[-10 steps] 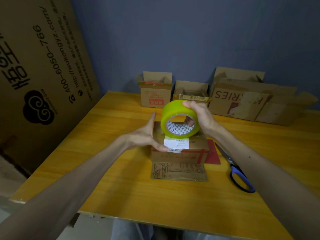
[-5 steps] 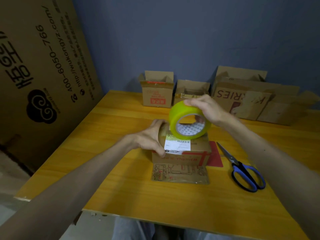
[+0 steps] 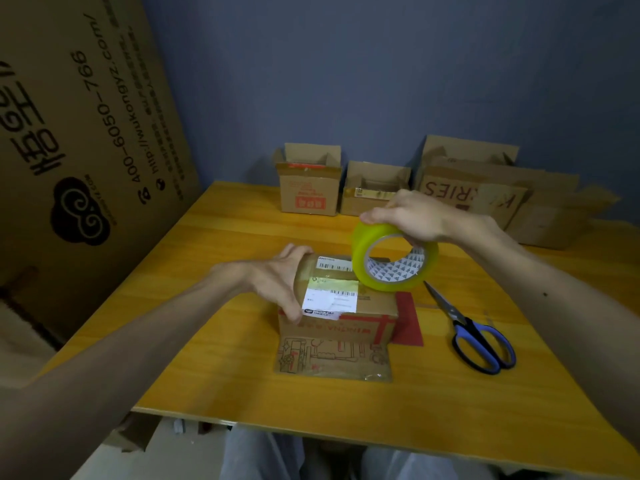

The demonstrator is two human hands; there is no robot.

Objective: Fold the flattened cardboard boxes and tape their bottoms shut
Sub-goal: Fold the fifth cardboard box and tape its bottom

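Observation:
A small brown cardboard box (image 3: pixel 367 320) with red print and white shipping labels stands bottom-up at the table's middle, its lower flaps spread flat on the wood. My left hand (image 3: pixel 280 282) presses on the box's left top edge, fingers wrapped over it. My right hand (image 3: pixel 415 216) grips a yellow-green roll of packing tape (image 3: pixel 393 258) from above, holding it on edge over the box's right top side. A shiny strip of tape runs across the box top from the roll toward my left hand.
Blue-handled scissors (image 3: pixel 478 337) lie to the right of the box. Several opened cardboard boxes (image 3: pixel 308 188) line the table's back edge by the blue wall. A large printed cardboard sheet (image 3: pixel 79 133) leans at the left. The wooden table (image 3: pixel 207 375) ends near my knees.
My right hand has carried the tape roll rightward across the box top, drawing tape out. My left hand has settled on the box's left edge. The camera has tilted slightly.

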